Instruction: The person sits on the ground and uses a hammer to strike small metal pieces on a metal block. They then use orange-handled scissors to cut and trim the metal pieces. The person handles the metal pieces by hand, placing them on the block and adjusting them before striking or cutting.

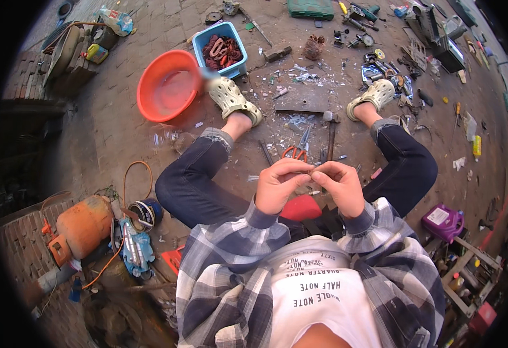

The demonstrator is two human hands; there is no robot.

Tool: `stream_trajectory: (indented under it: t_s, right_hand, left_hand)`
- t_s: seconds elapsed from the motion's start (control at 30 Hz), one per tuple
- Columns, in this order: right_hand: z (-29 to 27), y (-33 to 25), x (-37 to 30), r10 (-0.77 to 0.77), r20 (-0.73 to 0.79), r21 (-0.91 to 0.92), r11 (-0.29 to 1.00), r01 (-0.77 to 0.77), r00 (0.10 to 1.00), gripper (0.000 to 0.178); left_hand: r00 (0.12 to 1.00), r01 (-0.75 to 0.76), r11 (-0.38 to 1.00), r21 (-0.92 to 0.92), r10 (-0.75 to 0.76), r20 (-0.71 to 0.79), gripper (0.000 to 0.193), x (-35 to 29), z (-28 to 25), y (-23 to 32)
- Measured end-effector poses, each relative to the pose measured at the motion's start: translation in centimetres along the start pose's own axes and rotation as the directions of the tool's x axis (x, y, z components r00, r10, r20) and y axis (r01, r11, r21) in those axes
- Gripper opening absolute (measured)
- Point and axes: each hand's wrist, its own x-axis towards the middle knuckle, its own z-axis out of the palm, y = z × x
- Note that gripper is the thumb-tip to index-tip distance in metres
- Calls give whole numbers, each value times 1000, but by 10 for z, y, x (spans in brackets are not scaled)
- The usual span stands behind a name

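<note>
My left hand (281, 183) and my right hand (342, 184) meet in front of my lap, thumbs and forefingers pinched together. Whatever sits between the fingertips is too small to make out. Just beyond them on the ground lie orange-handled shears (298, 149), blades pointing away. To their right is a hammer (331, 134) with its head at the far end. A flat dark metal plate (301, 104) rests farther out between my feet, among scattered bits of shiny scrap. Below my hands a red rounded thing (301, 207) shows between my legs.
An orange-red basin (167, 87) and a blue crate (241, 65) of reddish-brown scrap stand beyond my left foot. Metal parts (390, 75) crowd the far right. An orange gas cylinder (86, 225) lies at left; a purple jug (443, 223) is at right.
</note>
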Motion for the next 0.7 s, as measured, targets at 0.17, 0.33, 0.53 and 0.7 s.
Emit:
stream_trajectory:
  t_s: [0.17, 0.33, 0.53, 0.7]
  right_hand:
    - [11, 2, 5, -445, -122, -590, 751, 296, 887, 9]
    - [13, -1, 9, -543, -26, -688, 619, 379, 839, 9]
    - [3, 7, 10, -77, -127, -217, 975, 48, 989, 12]
    - [-24, 25, 17, 14, 278, 613, 767, -189, 960, 15]
  left_hand:
    - [972, -5, 992, 124, 34, -233, 20, 1, 18, -9]
    - [960, -82, 901, 427, 186, -209, 21, 2, 17, -7]
    - [910, -296, 630, 718, 414, 12, 24, 2, 21, -3]
    - [888, -298, 572, 764, 460, 2, 24, 8, 19, -4]
